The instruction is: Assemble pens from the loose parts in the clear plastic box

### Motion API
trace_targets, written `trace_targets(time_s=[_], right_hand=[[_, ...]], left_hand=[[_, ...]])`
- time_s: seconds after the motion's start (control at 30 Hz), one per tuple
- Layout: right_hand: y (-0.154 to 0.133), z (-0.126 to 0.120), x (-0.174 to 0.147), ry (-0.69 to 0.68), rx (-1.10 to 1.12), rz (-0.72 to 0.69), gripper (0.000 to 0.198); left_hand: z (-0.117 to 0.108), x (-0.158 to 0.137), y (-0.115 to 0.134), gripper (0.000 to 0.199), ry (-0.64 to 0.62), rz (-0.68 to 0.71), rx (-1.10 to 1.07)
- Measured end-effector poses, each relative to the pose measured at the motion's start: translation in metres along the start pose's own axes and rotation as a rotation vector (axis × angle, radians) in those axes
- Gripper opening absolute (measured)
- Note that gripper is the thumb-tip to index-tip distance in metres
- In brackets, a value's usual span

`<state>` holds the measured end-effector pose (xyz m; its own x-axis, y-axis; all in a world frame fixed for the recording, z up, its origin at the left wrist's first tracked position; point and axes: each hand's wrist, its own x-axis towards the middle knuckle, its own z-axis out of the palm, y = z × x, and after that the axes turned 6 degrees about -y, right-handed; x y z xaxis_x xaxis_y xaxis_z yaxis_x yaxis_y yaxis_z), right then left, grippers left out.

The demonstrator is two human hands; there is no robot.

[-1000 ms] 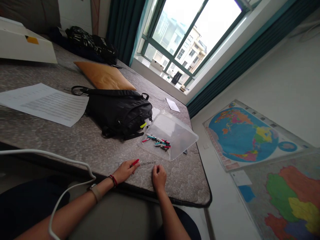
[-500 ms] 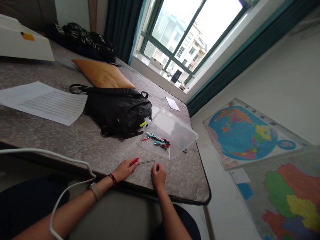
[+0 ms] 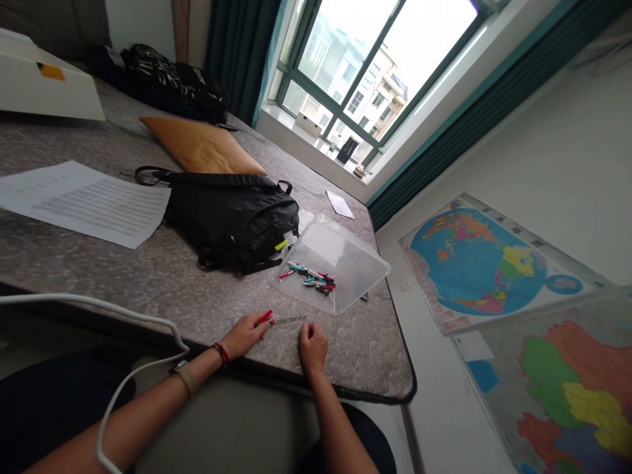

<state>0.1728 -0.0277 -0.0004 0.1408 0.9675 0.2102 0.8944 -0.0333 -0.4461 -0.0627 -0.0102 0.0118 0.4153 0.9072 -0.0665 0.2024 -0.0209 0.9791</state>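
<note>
Left hand [image 3: 245,334]: pinching red pen [image 3: 265,316].
Right hand [image 3: 314,346]: curled, contents hidden.
Red pen: seemingly mid-handling; next needs steady pinch.

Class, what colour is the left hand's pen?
The pen in the left hand looks mainly red; see the head view.

From the left hand [image 3: 247,334], the black backpack [image 3: 232,220] closes the way at twelve o'clock, but a strip of mattress [image 3: 162,276] is free at ten, until the paper sheet [image 3: 89,201]. The clear bin [image 3: 358,280] stands before the right hand [image 3: 313,345] at one o'clock; at three, a hand can pass until the edge.
</note>
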Motion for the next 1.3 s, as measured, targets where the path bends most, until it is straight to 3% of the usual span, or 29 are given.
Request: trace_targets(time_s=[0.67,1.3], right_hand=[[0.000,0.000,0.000,0.008,-0.012,-0.012,0.029],[-0.001,0.000,0.000,-0.008,-0.015,0.005,0.028]], left_hand=[[0.001,0.000,0.004,0.051,-0.005,0.003,-0.061],[0.000,-0.001,0.006,0.044,0.055,0.046,0.007]])
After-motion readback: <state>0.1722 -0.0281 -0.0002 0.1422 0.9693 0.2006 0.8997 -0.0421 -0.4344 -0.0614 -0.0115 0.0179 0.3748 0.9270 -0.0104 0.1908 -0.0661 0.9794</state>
